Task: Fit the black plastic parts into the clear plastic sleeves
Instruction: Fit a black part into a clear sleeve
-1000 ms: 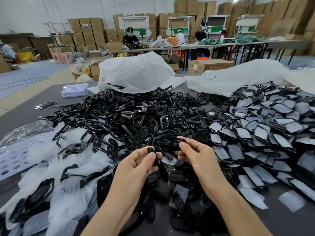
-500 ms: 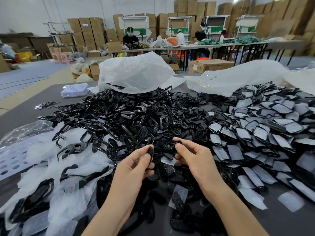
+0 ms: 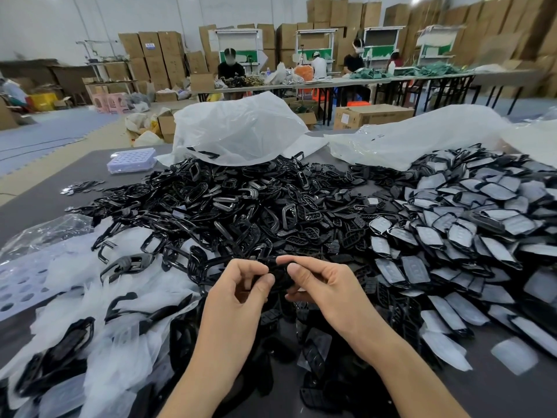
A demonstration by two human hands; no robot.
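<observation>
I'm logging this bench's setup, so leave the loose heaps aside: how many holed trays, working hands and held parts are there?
Holed lavender trays: 2, the far tray and the near tray
Hands: 2, the left hand and the right hand
Held: 1, the black part pinched by both hands
Total: 5

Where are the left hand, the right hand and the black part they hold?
left hand [image 3: 242,294]: head view, base of the thumb.
right hand [image 3: 321,286]: head view, base of the thumb.
black part [image 3: 278,279]: head view, strip showing between the thumbs.
</observation>
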